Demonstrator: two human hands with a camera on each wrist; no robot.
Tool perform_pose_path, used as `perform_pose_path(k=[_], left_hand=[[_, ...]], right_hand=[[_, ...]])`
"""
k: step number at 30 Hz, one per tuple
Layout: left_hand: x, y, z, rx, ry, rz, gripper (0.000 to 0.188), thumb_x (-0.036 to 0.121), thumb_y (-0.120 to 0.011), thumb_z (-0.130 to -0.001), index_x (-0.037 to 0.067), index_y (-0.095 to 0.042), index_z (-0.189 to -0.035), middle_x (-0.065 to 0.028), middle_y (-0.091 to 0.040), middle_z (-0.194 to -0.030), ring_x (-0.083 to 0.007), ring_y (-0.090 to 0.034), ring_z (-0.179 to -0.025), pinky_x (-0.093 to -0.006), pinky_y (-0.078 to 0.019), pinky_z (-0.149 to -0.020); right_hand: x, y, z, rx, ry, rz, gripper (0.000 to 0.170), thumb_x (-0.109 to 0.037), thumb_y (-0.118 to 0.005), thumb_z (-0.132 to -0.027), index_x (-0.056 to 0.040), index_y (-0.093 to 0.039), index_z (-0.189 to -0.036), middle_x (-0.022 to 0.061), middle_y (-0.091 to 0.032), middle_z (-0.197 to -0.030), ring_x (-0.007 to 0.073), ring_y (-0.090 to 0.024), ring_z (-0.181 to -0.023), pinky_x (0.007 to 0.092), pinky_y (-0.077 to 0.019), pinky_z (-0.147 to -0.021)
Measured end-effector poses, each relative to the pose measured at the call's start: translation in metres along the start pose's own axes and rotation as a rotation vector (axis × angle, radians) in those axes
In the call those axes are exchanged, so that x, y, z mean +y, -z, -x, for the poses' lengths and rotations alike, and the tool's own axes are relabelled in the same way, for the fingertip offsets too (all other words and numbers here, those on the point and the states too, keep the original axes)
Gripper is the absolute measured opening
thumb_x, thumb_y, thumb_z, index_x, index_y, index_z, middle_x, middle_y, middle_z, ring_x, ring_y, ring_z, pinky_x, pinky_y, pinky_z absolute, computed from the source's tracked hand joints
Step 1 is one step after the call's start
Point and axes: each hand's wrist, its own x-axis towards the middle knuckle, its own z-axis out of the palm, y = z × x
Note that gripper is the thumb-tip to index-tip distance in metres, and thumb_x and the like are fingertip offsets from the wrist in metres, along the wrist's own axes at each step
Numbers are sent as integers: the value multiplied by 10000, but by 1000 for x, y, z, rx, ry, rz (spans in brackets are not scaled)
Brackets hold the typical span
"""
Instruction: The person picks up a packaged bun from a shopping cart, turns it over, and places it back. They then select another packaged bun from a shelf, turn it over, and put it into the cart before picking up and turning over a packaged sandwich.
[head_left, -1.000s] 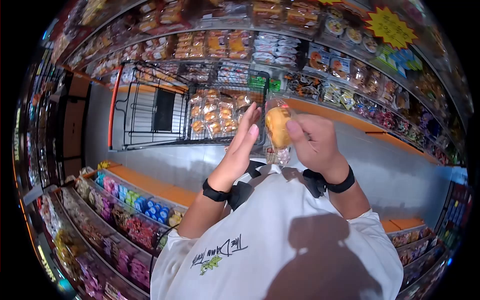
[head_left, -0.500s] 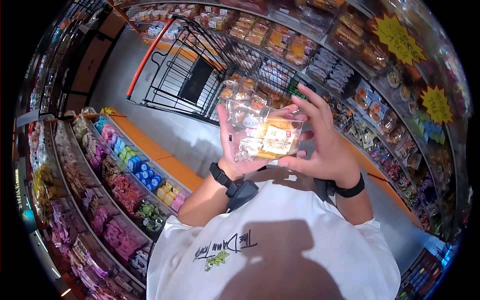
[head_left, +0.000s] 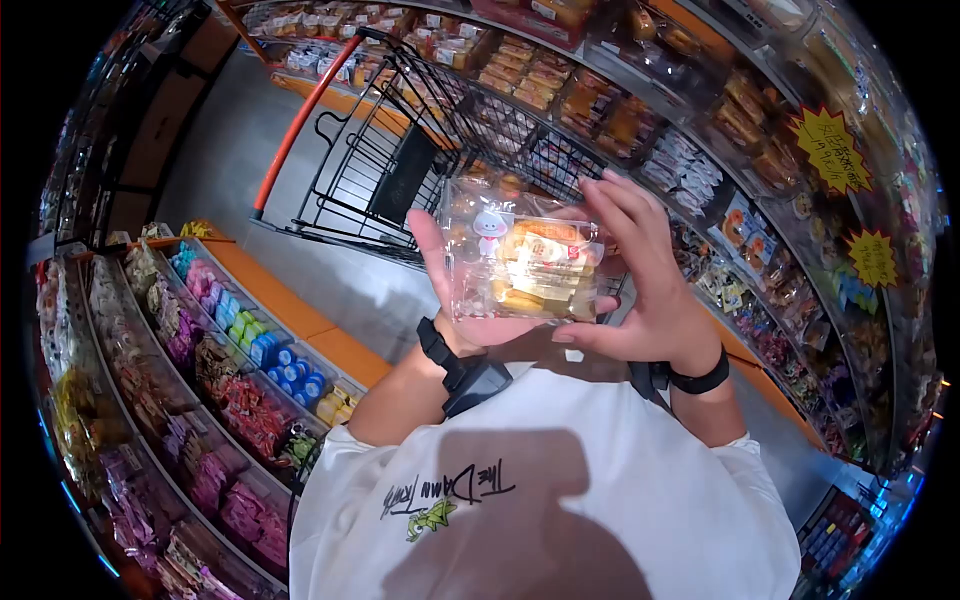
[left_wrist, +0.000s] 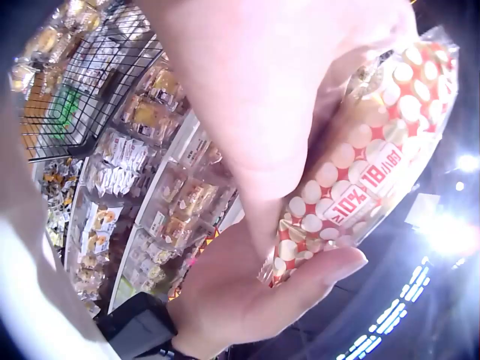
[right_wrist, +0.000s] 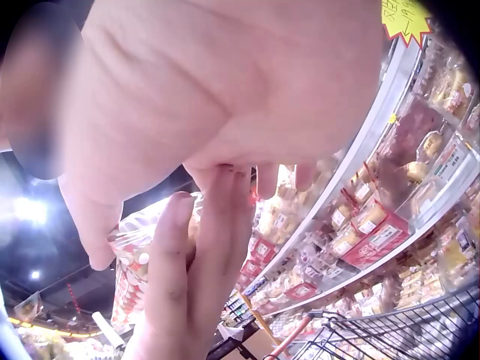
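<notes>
A bread packet (head_left: 535, 262) in clear wrap, with a pale cartoon figure and a shiny label, faces up at chest height. My left hand (head_left: 440, 275) lies beneath it, thumb standing up along the packet's left side. Its straight fingers (right_wrist: 215, 259) show below my right palm in the right wrist view. My right hand (head_left: 650, 290) holds the right end, thumb at the lower edge and fingers curved at the upper corner. The packet's back (left_wrist: 349, 176), red with pale dots, shows in the left wrist view, the right thumb along its edge.
Behind the hands stands a black wire shopping cart (head_left: 345, 190) with an orange-red handle, wrapped buns (head_left: 490, 178) in it. Shelves of packaged bread (head_left: 525, 70) curve around the back and right. Snack bins (head_left: 205, 360) line the left above an orange ledge (head_left: 290, 310).
From being held upright, the packet has turned label-up onto my left hand, which moved under it. My right hand shifted to its right end. The view rotated, swinging the cart and shelves around.
</notes>
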Motion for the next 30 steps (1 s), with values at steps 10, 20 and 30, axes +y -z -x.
perform_pose_path(k=[10, 20, 30], left_hand=[[89, 0, 4, 0, 2, 26, 1300, 997, -390, -661, 73, -258, -1565, -189, -283, -1602, -465, -321, -1429, -690, -250, -1128], [126, 18, -14, -42, 204, 193, 1359, 1002, -453, -612, 71, -223, -1575, -174, -245, -1619, -427, -271, -1465, -718, -211, -1139], [90, 25, -55, -152, 238, 32, 1315, 986, -439, -653, 68, -232, -1571, -179, -285, -1598, -425, -322, -1440, -672, -252, -1148]], right_hand=[[-9, -52, -78, 38, -39, -32, 1025, -468, -873, -640, -3, -457, -1454, 210, -449, -1434, 419, -407, -1345, 511, -311, -1104], [-4, -74, -95, 124, -69, 68, 975, -455, -858, -658, -17, -482, -1443, 191, -470, -1428, 425, -413, -1336, 520, -330, -1096], [15, -50, -41, 222, -288, 70, 812, -493, -692, -818, -57, -473, -1467, 195, -445, -1472, 417, -385, -1376, 503, -288, -1133]])
